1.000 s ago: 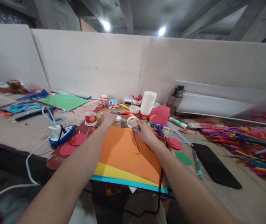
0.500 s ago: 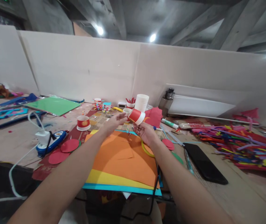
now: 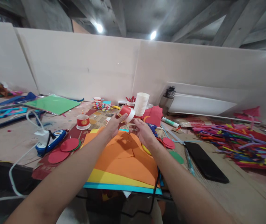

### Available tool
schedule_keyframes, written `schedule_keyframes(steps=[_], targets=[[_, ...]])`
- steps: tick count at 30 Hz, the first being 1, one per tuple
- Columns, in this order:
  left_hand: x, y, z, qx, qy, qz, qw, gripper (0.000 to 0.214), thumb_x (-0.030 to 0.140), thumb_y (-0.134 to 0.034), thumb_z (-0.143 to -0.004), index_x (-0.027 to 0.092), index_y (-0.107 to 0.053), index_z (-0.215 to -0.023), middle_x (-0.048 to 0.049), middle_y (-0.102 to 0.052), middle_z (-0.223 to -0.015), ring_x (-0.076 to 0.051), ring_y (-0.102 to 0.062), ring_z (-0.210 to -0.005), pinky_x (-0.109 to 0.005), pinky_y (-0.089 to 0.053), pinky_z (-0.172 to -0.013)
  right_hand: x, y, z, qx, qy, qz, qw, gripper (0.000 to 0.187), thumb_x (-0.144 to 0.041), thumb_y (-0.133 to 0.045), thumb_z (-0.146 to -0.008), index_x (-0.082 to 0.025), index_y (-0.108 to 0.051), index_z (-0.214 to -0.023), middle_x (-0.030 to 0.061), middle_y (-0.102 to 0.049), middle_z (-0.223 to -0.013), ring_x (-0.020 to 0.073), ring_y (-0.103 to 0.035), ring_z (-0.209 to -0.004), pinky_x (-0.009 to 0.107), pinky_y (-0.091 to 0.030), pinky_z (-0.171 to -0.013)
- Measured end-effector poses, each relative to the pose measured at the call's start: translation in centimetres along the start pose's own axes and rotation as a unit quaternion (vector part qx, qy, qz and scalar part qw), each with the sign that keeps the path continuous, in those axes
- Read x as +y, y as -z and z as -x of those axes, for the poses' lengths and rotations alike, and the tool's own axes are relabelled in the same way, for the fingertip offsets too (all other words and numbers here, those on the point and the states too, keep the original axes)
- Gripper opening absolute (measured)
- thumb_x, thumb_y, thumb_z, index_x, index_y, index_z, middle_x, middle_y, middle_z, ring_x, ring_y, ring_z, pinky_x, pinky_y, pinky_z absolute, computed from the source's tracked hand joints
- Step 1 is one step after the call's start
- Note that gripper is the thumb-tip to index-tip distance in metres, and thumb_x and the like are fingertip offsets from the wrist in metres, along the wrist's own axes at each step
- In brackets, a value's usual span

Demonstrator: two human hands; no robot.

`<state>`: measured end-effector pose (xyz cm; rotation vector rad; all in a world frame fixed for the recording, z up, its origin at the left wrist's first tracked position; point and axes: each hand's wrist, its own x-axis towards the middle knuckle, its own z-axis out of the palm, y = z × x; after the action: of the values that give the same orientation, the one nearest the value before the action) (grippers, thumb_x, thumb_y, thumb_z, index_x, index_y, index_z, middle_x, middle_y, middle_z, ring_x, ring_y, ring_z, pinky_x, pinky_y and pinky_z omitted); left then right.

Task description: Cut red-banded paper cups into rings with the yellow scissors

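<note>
A red paper cup with a white band (image 3: 127, 114) is tilted on its side above the paper sheets. My left hand (image 3: 116, 124) is closed around the cup's left and lower side. Just right of and below the cup is my right hand (image 3: 142, 130), its fingers bent and a little apart, with nothing visible in them. Beneath both hands lie orange sheets (image 3: 123, 155) on top of yellow and blue ones. A yellow ring-shaped piece (image 3: 146, 150) and a dark blue tool (image 3: 151, 129) are partly hidden by my right hand and forearm.
Behind the hands rises a stack of white paper cups (image 3: 142, 104). Another red cup (image 3: 83, 121) stands left, near red paper discs (image 3: 64, 151) and a blue power strip (image 3: 53, 141). Rightward lie a black phone (image 3: 205, 161) and many coloured pipe cleaners (image 3: 242, 144).
The cup has moved slightly left and turned in my left hand, which now wraps it from below. My right hand has come away from the cup, uncovering more of the dark blue tool.
</note>
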<state>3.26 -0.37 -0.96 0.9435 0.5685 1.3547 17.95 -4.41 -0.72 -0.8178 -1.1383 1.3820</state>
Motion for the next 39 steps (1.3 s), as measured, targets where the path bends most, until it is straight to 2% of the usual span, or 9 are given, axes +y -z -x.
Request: schedule_keyframes(steps=[6,11,14,18,21,23,27,29,39], targets=[[-0.3,-0.1,-0.1,-0.042,0.014,-0.073,0.996,0.054,0.041,-0.086,-0.057,0.017,-0.062,-0.099,-0.0024,-0.065,-0.092,-0.012,-0.058,-0.079,-0.028,-0.046,-0.075,-0.1,0.3,-0.4,0.051,0.047,0.112,0.991,0.036,-0.044,-0.078,-0.061,-0.018,-0.063,-0.082,-0.0032,-0.060,-0.069,0.0096,-0.054,-0.063,0.024,-0.047,-0.061],[0.4,0.4,-0.1,0.031,-0.120,-0.267,0.956,0.049,0.037,-0.083,-0.061,0.015,-0.063,-0.099,-0.0077,-0.066,-0.101,-0.016,-0.059,-0.088,-0.030,-0.044,-0.081,-0.2,1.0,-0.7,0.097,0.107,0.207,0.968,0.024,-0.040,-0.065,-0.071,-0.018,-0.060,-0.079,-0.0026,-0.059,-0.068,0.0104,-0.052,-0.061,0.024,-0.043,-0.058],[1.0,0.4,0.3,-0.010,-0.148,-0.348,0.926,0.037,0.040,-0.079,-0.067,0.014,-0.068,-0.091,-0.0064,-0.069,-0.090,-0.017,-0.059,-0.081,-0.030,-0.044,-0.078,0.0,1.3,-0.7,0.081,0.135,0.270,0.950,0.021,-0.037,-0.060,-0.077,-0.017,-0.062,-0.082,-0.0018,-0.058,-0.069,0.0107,-0.050,-0.061,0.024,-0.042,-0.058],[1.4,0.1,0.6,-0.076,-0.106,-0.302,0.944,0.036,0.042,-0.079,-0.066,0.015,-0.072,-0.089,-0.0040,-0.070,-0.084,-0.017,-0.059,-0.079,-0.028,-0.044,-0.076,0.3,1.4,-0.8,0.044,0.152,0.306,0.939,0.026,-0.040,-0.058,-0.082,-0.017,-0.064,-0.092,0.0005,-0.062,-0.077,0.0117,-0.053,-0.065,0.024,-0.043,-0.061],[1.5,0.4,0.1,-0.026,-0.084,-0.228,0.970,0.037,0.042,-0.080,-0.063,0.014,-0.073,-0.086,-0.0033,-0.069,-0.078,-0.014,-0.057,-0.071,-0.025,-0.042,-0.067,0.3,1.6,-0.9,0.030,0.133,0.338,0.931,0.030,-0.040,-0.056,-0.085,-0.015,-0.065,-0.100,0.0028,-0.065,-0.083,0.0130,-0.056,-0.068,0.026,-0.047,-0.065],[1.4,0.7,-0.3,0.024,-0.073,-0.176,0.981,0.040,0.043,-0.082,-0.060,0.014,-0.073,-0.086,-0.0028,-0.068,-0.074,-0.011,-0.055,-0.065,-0.023,-0.040,-0.061,0.3,1.7,-0.7,0.020,0.120,0.440,0.890,0.029,-0.034,-0.061,-0.084,-0.014,-0.067,-0.103,0.0066,-0.067,-0.092,0.0152,-0.059,-0.076,0.028,-0.048,-0.073],[1.2,1.4,-0.8,0.085,-0.051,-0.103,0.990,0.040,0.039,-0.085,-0.054,0.014,-0.071,-0.082,-0.0014,-0.067,-0.073,-0.009,-0.054,-0.062,-0.021,-0.039,-0.057,0.8,1.5,-0.5,-0.042,0.081,0.674,0.733,0.028,-0.016,-0.062,-0.082,-0.012,-0.071,-0.108,0.0143,-0.064,-0.114,0.0198,-0.060,-0.100,0.027,-0.044,-0.088],[1.0,1.5,-1.0,0.102,-0.047,-0.085,0.990,0.039,0.038,-0.085,-0.054,0.015,-0.070,-0.081,-0.0012,-0.066,-0.073,-0.009,-0.054,-0.060,-0.021,-0.038,-0.055,1.4,1.4,-0.7,-0.074,0.052,0.717,0.691,0.028,-0.012,-0.058,-0.083,-0.013,-0.073,-0.107,0.0133,-0.066,-0.112,0.0196,-0.061,-0.100,0.025,-0.044,-0.087],[0.0,2.2,-1.5,0.116,-0.022,-0.065,0.991,0.035,0.035,-0.084,-0.056,0.014,-0.069,-0.081,-0.0012,-0.065,-0.069,-0.009,-0.052,-0.056,-0.021,-0.034,-0.048,3.1,1.0,-1.9,-0.038,0.059,0.732,0.678,0.022,-0.011,-0.056,-0.083,-0.015,-0.075,-0.092,0.0132,-0.070,-0.100,0.0225,-0.063,-0.092,0.028,-0.044,-0.078]])
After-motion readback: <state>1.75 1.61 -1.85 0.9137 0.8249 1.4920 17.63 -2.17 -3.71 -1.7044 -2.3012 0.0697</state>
